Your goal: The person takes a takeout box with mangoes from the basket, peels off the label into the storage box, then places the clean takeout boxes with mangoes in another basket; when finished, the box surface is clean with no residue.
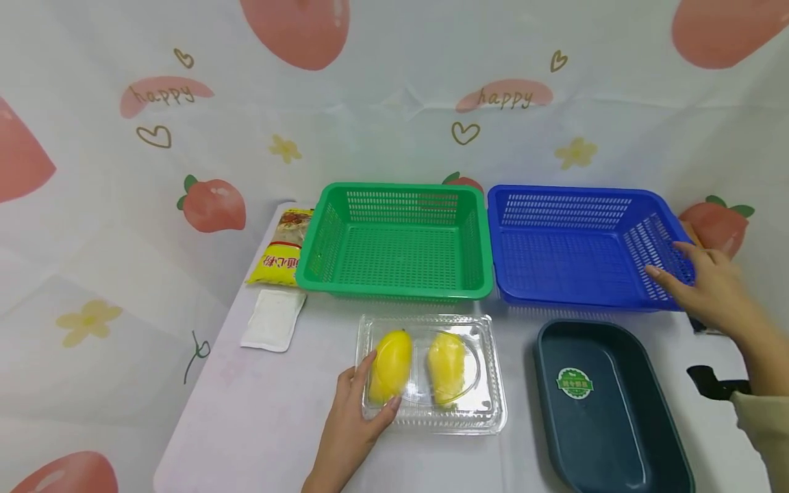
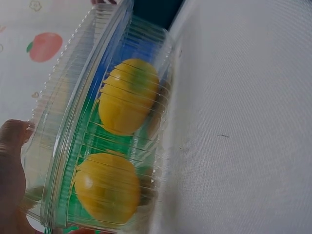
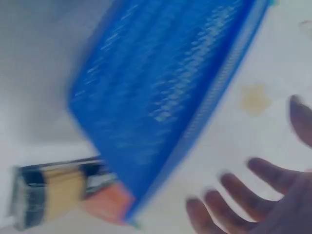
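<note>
A clear plastic clamshell container [image 1: 487,418] stands with its lid down near the front of the table. Inside it are two yellow mangoes, a smoother left one [image 1: 391,366] and a paler right one [image 1: 446,370]. My left hand [image 1: 354,418] rests on the container's front-left corner, index finger and thumb spread over the lid; the left wrist view shows it against the lid side. At the far right, my right hand [image 1: 715,287] reaches beside the blue basket [image 1: 567,267], fingers apart and nothing in them. The right wrist view is blurred but shows these spread fingers [image 3: 239,195].
A green basket [image 1: 394,291] stands left of the blue one. Beside it lie a yellow food packet [image 1: 277,263] and a white pouch [image 1: 273,322]. A dark blue-grey tray [image 1: 607,411] sits front right. A box-like package [image 3: 61,195] lies beside the blue basket.
</note>
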A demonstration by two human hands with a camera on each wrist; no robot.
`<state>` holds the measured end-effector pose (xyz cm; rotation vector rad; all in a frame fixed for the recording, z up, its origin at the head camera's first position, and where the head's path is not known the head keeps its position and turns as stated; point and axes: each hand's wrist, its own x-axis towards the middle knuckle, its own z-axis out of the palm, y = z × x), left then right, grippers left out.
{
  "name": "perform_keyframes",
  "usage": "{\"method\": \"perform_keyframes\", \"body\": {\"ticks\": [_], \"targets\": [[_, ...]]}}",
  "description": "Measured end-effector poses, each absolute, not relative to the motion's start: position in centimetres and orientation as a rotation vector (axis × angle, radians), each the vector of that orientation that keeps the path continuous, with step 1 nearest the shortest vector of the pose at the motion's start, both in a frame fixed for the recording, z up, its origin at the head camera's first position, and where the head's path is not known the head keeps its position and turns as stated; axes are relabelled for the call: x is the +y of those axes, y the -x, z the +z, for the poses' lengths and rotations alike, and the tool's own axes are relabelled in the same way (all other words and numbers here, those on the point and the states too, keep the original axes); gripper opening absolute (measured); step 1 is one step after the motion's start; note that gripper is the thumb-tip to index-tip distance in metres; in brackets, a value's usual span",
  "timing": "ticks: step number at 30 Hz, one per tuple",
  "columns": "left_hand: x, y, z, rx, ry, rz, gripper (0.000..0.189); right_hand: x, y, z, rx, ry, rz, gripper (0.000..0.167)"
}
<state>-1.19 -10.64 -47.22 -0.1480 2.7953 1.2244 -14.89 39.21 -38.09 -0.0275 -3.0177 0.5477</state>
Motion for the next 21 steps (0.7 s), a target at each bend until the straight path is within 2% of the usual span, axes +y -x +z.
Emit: {"method": "perform_keyframes", "body": {"ticks": [4,12,21], "targets": [[-10.7,1.3,-47.2,2.789,0.152,1.235,0.075,41.2,16.4,-39.5,-3.048,0.103,0.503,0.087],[-10.6,1.1,-47.2,2.767,0.159,1.244,0.075,42.7,17.2,-41.9,-3.198,0.144,0.441,0.098],[-10.6,1.1,-47.2,2.786,0.143,1.229,0.075,43.0,17.4,-42.2,-3.185,0.046,0.499,0.098]]}}
